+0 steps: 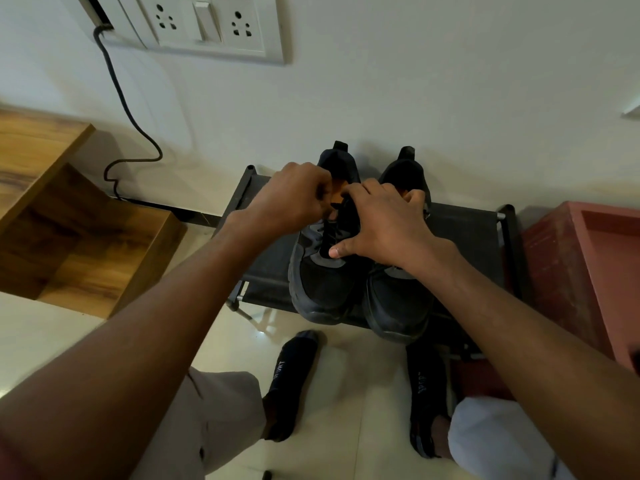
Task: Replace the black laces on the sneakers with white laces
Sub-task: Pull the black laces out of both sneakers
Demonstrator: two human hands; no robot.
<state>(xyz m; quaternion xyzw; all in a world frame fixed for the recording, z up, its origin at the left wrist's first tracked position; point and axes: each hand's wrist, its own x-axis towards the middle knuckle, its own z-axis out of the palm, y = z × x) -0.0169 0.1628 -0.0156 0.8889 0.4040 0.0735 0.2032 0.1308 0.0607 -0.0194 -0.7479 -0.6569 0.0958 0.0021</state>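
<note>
Rack stands against the wall; wooden shelf at 9 o'clock, red box at 3 o'clock just beside it, bare floor at 6 o'clock between my socked feet. Two black sneakers sit side by side on the rack, toes overhanging its front edge. My left hand, fingers curled, pinches the black lace at the left sneaker collar. My right hand grips the right sneaker collar, thumb pressing the left sneaker's tongue.

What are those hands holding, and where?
Both work at the left sneaker's collar: left hand pinches its black lace; right hand steadies the shoe.
</note>
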